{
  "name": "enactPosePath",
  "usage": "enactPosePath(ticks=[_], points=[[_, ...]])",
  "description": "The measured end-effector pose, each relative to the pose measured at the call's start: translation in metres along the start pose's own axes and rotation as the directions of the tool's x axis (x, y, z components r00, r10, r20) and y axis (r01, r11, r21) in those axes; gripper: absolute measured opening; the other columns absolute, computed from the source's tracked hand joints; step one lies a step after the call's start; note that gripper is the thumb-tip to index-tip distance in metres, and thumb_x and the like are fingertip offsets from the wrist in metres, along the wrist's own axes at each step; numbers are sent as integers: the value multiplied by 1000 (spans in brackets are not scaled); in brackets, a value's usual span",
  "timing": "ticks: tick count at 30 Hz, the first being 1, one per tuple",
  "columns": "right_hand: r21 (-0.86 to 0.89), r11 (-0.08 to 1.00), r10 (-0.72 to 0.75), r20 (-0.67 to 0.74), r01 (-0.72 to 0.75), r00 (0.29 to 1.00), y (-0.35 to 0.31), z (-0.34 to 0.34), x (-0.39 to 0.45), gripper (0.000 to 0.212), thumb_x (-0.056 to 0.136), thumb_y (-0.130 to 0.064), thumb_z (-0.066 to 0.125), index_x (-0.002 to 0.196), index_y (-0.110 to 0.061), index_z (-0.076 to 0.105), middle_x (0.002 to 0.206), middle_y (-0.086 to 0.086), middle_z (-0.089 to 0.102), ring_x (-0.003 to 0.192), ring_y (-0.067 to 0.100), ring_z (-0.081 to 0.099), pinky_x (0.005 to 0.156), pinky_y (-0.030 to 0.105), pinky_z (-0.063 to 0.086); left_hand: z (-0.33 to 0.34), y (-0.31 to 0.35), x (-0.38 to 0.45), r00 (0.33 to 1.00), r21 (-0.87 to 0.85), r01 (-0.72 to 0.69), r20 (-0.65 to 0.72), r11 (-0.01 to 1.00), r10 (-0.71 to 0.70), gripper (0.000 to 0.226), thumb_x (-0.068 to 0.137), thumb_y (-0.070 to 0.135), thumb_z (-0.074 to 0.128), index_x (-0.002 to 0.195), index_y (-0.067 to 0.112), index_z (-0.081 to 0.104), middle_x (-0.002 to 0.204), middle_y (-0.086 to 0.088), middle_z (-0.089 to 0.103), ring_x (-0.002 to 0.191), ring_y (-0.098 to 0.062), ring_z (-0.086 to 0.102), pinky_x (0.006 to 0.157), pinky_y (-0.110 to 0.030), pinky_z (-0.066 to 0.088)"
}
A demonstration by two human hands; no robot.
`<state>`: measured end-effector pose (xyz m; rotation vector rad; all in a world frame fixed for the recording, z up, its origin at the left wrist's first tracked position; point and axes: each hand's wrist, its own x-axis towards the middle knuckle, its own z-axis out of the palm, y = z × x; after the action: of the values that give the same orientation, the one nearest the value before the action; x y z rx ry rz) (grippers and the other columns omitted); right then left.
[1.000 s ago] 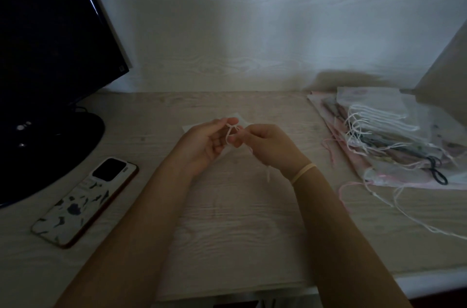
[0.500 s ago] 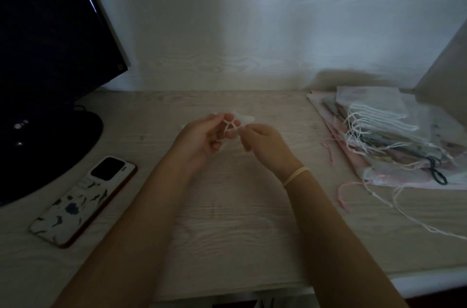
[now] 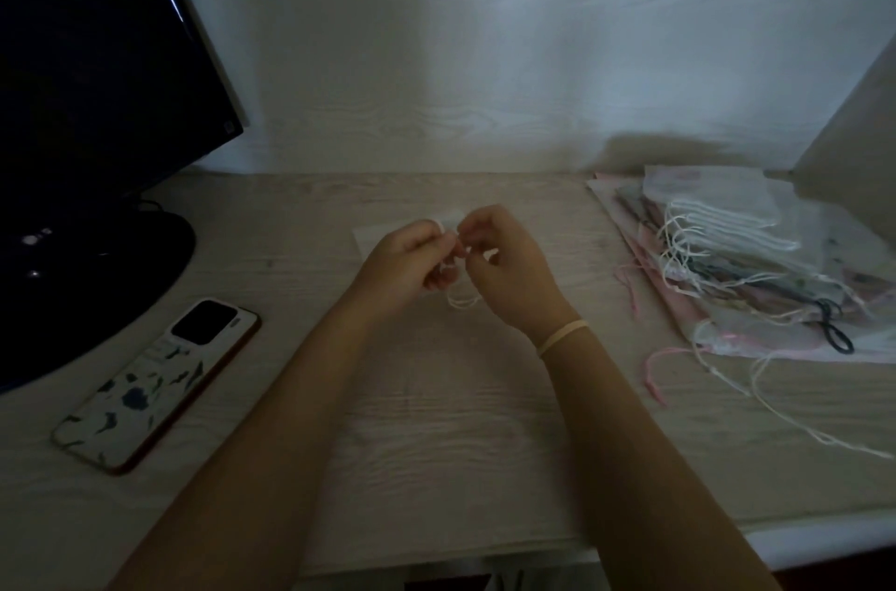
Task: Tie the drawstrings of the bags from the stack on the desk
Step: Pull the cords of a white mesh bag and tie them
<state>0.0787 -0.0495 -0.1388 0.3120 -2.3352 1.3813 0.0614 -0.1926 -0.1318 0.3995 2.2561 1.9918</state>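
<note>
- Fingers of the left hand [image 3: 405, 263] and the right hand [image 3: 504, 268] are curled in and pinch the white drawstring [image 3: 458, 282] between them; the fingertips of the two hands nearly touch above the desk [image 3: 436, 421].
- Loose string ends hang in a small loop just below the hands. Whether a knot is already formed I cannot tell.
- Only a pale corner of the bag [image 3: 376, 234] being tied shows behind the hands, lying flat on the desk.
- Remaining bags sit in a stack [image 3: 737, 251] at the right, their strings trailing over the wood toward the front edge.
- Risks, as I judge them: the thin string could slip from the pinch and let the loop fall open, since the hold is at the very tips; dim light makes the strands hard to follow, so a wrong strand could get pulled; the trailing strings of the stack could snag a forearm.
- Pale wood-grain desk against a white wall; a dark monitor [image 3: 97, 81] on its stand at the left, a phone [image 3: 160, 382] lying face down in a patterned case near it.
</note>
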Motion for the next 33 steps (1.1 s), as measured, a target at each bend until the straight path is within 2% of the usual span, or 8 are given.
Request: enactPosePath(ticks=[3, 9, 18, 21, 25, 30, 32, 33], points=[[-69, 993, 100, 62, -96, 993, 10, 5, 1, 18, 81, 2, 54, 92, -13, 56, 78, -2, 68, 77, 17, 65, 72, 30, 50, 2, -5, 2, 995, 106, -84, -38, 991, 88, 21, 97, 14, 54, 78, 9, 63, 63, 8, 63, 58, -3, 61, 57, -13, 44], [-96, 964, 261, 134, -249, 956, 6, 5, 3, 10, 85, -10, 62, 89, -17, 66, 81, 5, 71, 77, 16, 65, 70, 25, 48, 2, -15, 3, 952, 315, -244, -100, 917, 288, 24, 93, 20, 58, 73, 7, 61, 73, -4, 63, 70, -15, 60, 70, -29, 48], [81, 918, 373, 158, -388, 914, 6, 3, -2, 13, 86, -17, 68, 75, -10, 72, 62, 0, 57, 58, 8, 49, 59, 24, 42, 2, -13, 3, 982, 36, -149, -110, 988, 152, 27, 94, 10, 55, 72, 15, 69, 73, 2, 66, 72, -7, 62, 77, -29, 51], [127, 886, 434, 110, -446, 894, 8, -2, 0, 13, 83, -12, 68, 69, -13, 67, 60, 0, 58, 55, 9, 51, 55, 23, 43, 4, -15, 5, 953, 257, -209, -162, 944, 255, 23, 91, 17, 59, 72, 19, 72, 76, 6, 64, 79, 3, 57, 78, -18, 44], [474, 694, 580, 78, -542, 811, 8, -10, 9, 20, 86, -8, 55, 67, -12, 59, 68, 5, 56, 59, 14, 53, 53, 25, 39, -3, -13, 6, 889, 514, -224, -241, 828, 390, 21, 91, 17, 63, 77, 7, 74, 74, -2, 62, 73, -8, 51, 65, -10, 34], [825, 470, 570, -12, -314, 822, 8, -24, 14, 31, 94, -14, 49, 63, -14, 48, 60, 2, 59, 69, 18, 59, 72, 30, 49, -3, -18, 8, 940, 452, -83, -262, 888, 221, 34, 93, 21, 60, 59, 20, 59, 70, -1, 66, 44, -2, 51, 55, -15, 40], [925, 295, 520, 55, -239, 852, 5, -30, 11, 37, 93, -13, 47, 56, -13, 47, 61, 6, 59, 76, 24, 62, 88, 36, 50, -2, -19, 9, 949, 383, -29, -279, 923, 146, 30, 94, 19, 58, 65, 20, 63, 70, -2, 66, 35, -4, 51, 47, -18, 42], [954, 189, 497, 111, -231, 861, 3, -31, 10, 42, 92, -12, 45, 50, -14, 42, 55, 6, 53, 67, 24, 60, 81, 35, 52, -3, -20, 10, 950, 340, -5, -292, 940, 110, 27, 95, 18, 58, 68, 19, 65, 69, -2, 65, 34, -7, 52, 43, -19, 43]])
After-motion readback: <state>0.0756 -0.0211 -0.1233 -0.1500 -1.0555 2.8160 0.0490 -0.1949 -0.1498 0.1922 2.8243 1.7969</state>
